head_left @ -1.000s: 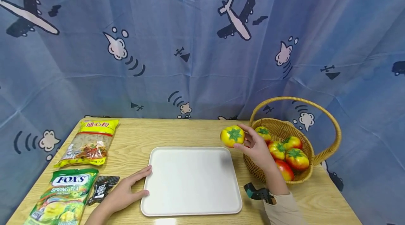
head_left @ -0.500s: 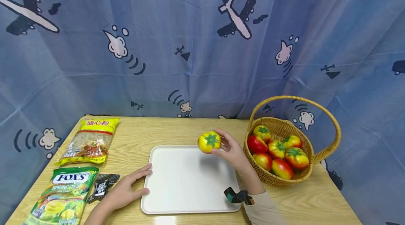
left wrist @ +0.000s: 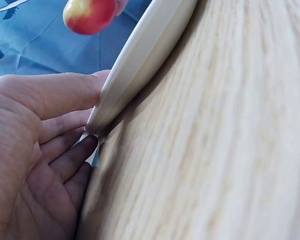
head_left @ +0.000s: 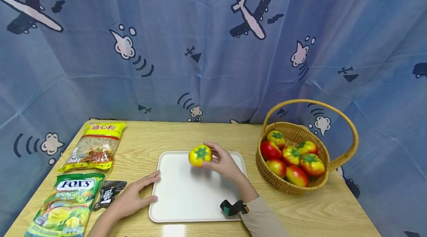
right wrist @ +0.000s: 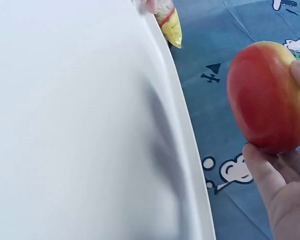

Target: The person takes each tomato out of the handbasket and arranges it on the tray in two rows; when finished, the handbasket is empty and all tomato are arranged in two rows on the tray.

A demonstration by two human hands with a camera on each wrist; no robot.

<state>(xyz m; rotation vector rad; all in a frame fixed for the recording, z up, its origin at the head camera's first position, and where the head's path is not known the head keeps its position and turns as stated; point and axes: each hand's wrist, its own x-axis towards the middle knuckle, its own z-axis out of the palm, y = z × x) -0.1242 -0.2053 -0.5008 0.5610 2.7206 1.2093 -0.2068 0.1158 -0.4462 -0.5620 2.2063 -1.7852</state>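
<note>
My right hand (head_left: pixel 222 162) holds a yellow-and-red persimmon (head_left: pixel 200 156) with a green leafy top, thumb on one side and fingers on the other. Over the far part of a white rectangular tray (head_left: pixel 197 200), the fruit hangs in the air and casts a shadow. In the right wrist view its red underside (right wrist: pixel 262 97) faces the camera. At the tray's left edge, my left hand (head_left: pixel 133 196) touches the rim with thumb and fingertips, fingers fairly straight. The left wrist view shows those fingers (left wrist: pixel 72 150) against the tray's side.
A wicker basket (head_left: pixel 277 185) with a tall handle stands at the right, holding several persimmons and red fruits. On the left lie a yellow pasta bag (head_left: pixel 95 146), a green FOX'S candy bag (head_left: pixel 65 205) and a small black packet (head_left: pixel 108 194). A blue curtain (head_left: pixel 213 63) hangs behind the table.
My right hand has carried the persimmon left, from beside the basket to above the far middle of the tray. The left hand has stayed at the tray's edge.
</note>
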